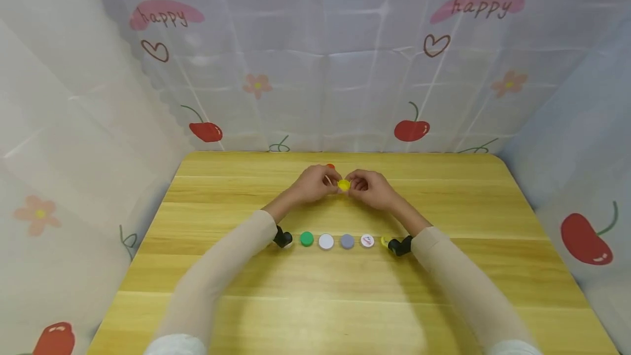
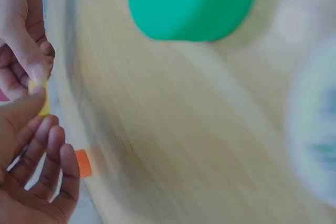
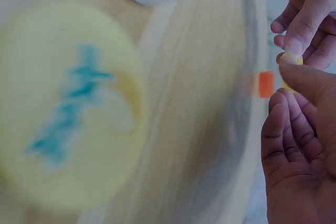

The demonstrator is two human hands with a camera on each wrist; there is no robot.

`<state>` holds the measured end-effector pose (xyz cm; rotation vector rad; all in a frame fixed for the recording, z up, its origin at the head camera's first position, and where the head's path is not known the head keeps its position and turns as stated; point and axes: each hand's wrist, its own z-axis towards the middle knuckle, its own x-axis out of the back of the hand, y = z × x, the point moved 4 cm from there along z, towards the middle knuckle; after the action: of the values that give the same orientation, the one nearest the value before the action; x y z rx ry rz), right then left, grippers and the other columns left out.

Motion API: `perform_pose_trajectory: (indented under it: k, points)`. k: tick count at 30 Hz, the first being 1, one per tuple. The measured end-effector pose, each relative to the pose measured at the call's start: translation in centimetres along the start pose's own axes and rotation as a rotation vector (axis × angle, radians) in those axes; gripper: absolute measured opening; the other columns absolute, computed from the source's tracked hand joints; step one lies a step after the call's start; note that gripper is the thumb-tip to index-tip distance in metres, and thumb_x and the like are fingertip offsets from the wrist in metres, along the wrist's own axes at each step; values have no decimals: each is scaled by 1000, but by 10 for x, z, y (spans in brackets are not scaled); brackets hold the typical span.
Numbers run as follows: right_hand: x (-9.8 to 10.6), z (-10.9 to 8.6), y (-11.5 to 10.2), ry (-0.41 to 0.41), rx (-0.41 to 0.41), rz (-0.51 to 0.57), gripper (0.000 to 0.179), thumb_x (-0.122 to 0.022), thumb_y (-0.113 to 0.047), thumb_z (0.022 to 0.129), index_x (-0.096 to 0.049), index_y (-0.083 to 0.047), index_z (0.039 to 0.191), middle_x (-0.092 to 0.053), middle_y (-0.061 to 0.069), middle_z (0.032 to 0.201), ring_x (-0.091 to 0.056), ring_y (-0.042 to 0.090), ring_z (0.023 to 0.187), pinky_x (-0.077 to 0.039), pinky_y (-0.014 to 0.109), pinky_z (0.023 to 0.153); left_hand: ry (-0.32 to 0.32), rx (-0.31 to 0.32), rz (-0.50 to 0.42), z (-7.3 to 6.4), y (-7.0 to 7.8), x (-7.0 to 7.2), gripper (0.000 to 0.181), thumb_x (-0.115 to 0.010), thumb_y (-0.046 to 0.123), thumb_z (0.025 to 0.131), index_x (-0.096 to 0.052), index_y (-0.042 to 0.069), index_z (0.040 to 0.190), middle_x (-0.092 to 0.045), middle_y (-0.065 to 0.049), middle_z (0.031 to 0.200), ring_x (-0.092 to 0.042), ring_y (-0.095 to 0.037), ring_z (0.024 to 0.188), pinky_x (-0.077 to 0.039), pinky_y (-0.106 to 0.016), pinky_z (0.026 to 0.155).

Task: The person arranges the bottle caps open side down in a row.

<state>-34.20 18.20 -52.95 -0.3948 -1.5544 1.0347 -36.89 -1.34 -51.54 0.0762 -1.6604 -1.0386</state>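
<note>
Over the far part of the wooden table, a small yellow bottle cap point(image 1: 343, 185) is held between both hands, its hollow side facing the head camera. My left hand point(image 1: 317, 184) pinches its left edge with thumb and fingers. From the other side my right hand point(image 1: 373, 188) pinches the right edge. The left wrist view shows the cap point(image 2: 44, 98) edge-on between the two thumbs, as does the right wrist view. An orange-red bottle cap point(image 1: 330, 166) lies just beyond the left hand, partly hidden by it in the head view.
Nearer me, a row of caps crosses the table point(image 1: 315, 311): green point(image 1: 307, 239), white point(image 1: 326, 241), grey-purple point(image 1: 347, 241), white with a red mark point(image 1: 367, 240) and yellow with blue-green print point(image 3: 68, 103). Black wrist cameras overlap the row's ends. A printed curtain point(image 1: 325, 97) surrounds the table.
</note>
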Motion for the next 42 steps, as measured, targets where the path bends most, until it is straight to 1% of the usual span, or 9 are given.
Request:
perform_pose_trajectory:
  k: [5, 10, 18, 23, 28, 31, 33, 38, 42]
  points:
    - [5, -24, -15, -9, 69, 52, 28, -82, -16, 97, -73, -10, 123, -72, 7, 99, -65, 21, 89, -55, 26, 78, 55, -113, -92, -29, 8, -1, 29, -80, 31, 99, -78, 17, 125, -75, 5, 106, -69, -9, 91, -59, -28, 80]
    - [6, -51, -34, -4, 163, 88, 28, -84, -17, 96, -74, -15, 123, -70, 3, 100, -66, 17, 88, -56, 26, 76, 149, -184, -156, -64, 20, -7, 26, -78, 35, 101, -78, 24, 124, -74, 9, 108, -68, -6, 94, -60, -27, 83]
    - [-6, -98, -58, 103, 309, 275, 36, -85, 0, 89, -75, -13, 121, -69, 6, 99, -64, 18, 85, -59, 27, 76, 287, -331, -307, -113, 47, -22, 27, -81, 25, 99, -77, 20, 126, -76, 3, 109, -69, -8, 94, -61, -28, 81]
    - [-17, -117, -65, 152, 362, 333, 39, -83, 10, 86, -75, -9, 119, -69, 8, 97, -63, 22, 84, -59, 29, 76, 337, -412, -342, -131, 56, -29, 30, -83, 14, 96, -77, 16, 125, -76, -2, 107, -70, -12, 93, -63, -30, 79]
    - [-21, -124, -71, 157, 375, 354, 40, -82, 11, 86, -75, -10, 119, -69, 7, 98, -62, 21, 85, -59, 31, 76, 357, -427, -365, -140, 58, -31, 30, -83, 12, 95, -76, 16, 125, -75, 0, 108, -69, -13, 93, -62, -29, 78]
    - [-23, -125, -73, 157, 394, 366, 40, -80, 12, 86, -75, -9, 119, -70, 7, 100, -62, 21, 85, -58, 31, 76, 344, -406, -385, -142, 58, -31, 28, -82, 14, 97, -77, 16, 124, -76, 0, 108, -69, -13, 93, -62, -29, 79]
    - [-25, -125, -73, 166, 410, 379, 40, -80, 14, 85, -75, -7, 118, -70, 8, 99, -62, 23, 84, -58, 32, 75, 307, -359, -440, -142, 57, -31, 27, -81, 16, 98, -77, 17, 124, -75, -2, 107, -69, -13, 92, -62, -29, 80]
    - [-29, -124, -69, 189, 443, 408, 41, -79, 17, 83, -74, -4, 118, -69, 9, 96, -60, 27, 83, -58, 33, 73, 128, -122, -701, -139, 48, -34, 26, -80, 21, 99, -78, 17, 125, -75, -3, 109, -71, -14, 97, -62, -29, 84]
    - [-30, -123, -67, 198, 462, 408, 41, -79, 18, 83, -74, -4, 118, -69, 9, 96, -61, 22, 83, -57, 33, 72, -26, 73, -889, -137, 41, -40, 27, -78, 24, 101, -78, 9, 123, -78, -1, 107, -72, -16, 98, -62, -31, 87]
